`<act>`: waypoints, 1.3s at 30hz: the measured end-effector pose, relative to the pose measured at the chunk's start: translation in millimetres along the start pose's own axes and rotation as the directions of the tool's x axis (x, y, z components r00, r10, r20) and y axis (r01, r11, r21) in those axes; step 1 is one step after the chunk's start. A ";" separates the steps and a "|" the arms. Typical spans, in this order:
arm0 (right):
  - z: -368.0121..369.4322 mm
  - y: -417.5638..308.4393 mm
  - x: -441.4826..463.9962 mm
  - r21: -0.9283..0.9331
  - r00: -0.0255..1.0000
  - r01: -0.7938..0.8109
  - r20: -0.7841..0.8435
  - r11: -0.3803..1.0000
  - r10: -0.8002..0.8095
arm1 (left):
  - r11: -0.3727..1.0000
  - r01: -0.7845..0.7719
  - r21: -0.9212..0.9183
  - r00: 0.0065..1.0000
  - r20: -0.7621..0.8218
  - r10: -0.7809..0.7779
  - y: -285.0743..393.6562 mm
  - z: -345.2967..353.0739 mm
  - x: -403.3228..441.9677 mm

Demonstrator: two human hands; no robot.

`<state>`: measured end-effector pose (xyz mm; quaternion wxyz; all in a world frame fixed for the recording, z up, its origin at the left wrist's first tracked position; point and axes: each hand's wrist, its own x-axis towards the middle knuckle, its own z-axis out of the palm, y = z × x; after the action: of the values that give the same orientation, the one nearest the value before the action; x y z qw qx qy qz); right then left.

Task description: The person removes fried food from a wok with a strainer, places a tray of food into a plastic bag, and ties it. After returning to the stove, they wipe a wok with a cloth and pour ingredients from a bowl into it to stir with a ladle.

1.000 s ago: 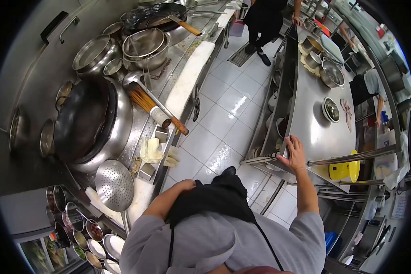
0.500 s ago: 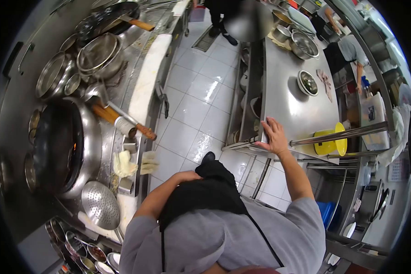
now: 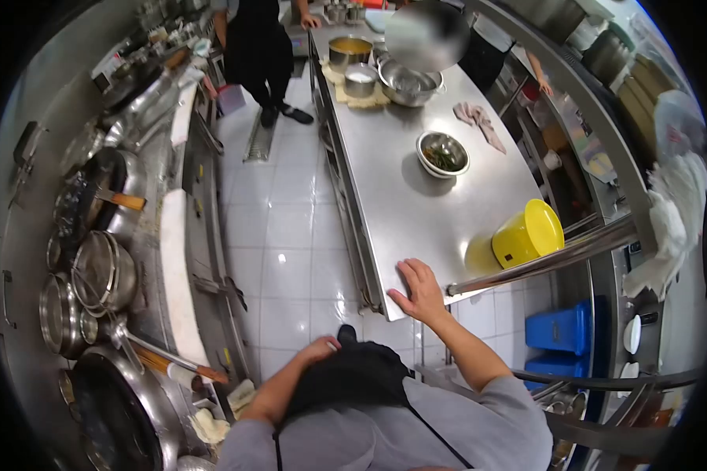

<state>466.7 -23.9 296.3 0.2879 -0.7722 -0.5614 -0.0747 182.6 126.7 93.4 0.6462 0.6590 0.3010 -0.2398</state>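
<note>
My right hand (image 3: 420, 292) rests on the near corner of the steel table (image 3: 401, 228), fingers spread and nothing in them. My left hand (image 3: 319, 350) hangs low at the side of the black apron (image 3: 346, 381), its fingers loosely bent with no object visible in them. Farther up the table, a bowl with green leafy food (image 3: 443, 155) sits beyond my right hand. To the right of that hand is a yellow bin-like container (image 3: 530, 233), close to a metal rail (image 3: 558, 253). A crumpled cloth (image 3: 481, 124) lies near the table's far side.
Along the left runs a cooking range with a dark wok (image 3: 106, 416), strainers (image 3: 102, 271) and a wooden-handled ladle (image 3: 173, 357). Pots (image 3: 350, 52) and a colander (image 3: 409, 81) stand farther up the table. A co-worker in black (image 3: 258, 47) stands ahead on the tiled aisle (image 3: 283, 235).
My view has swung, bringing more of the table and the co-worker into sight. The range has slid down and left in view. My right hand still touches the table's near corner.
</note>
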 end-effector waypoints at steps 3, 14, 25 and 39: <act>4.3 4.8 0.0 0.045 0.999 -0.044 -0.011 0.998 0.044 | 0.996 0.072 -0.044 0.994 -0.074 -0.075 6.1 -9.5 20.7; 24.0 2.6 20.1 0.072 0.957 -0.240 -0.149 0.968 0.248 | 0.740 0.104 0.664 0.976 0.077 -0.206 1.2 -63.6 20.0; 122.0 23.3 256.5 -0.040 0.985 -0.147 -0.096 0.988 0.143 | 0.857 0.251 0.449 0.928 0.139 -0.345 -35.7 -172.9 49.4; 166.1 58.7 331.3 -0.317 0.974 -0.217 -0.010 0.923 0.226 | 0.866 0.269 0.421 0.962 -0.149 -0.227 -53.7 -271.4 104.7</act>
<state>604.4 324.9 283.8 0.1597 -0.8676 -0.4552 -0.1204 198.5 405.2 -5.0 0.4307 0.7534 0.3518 -0.3509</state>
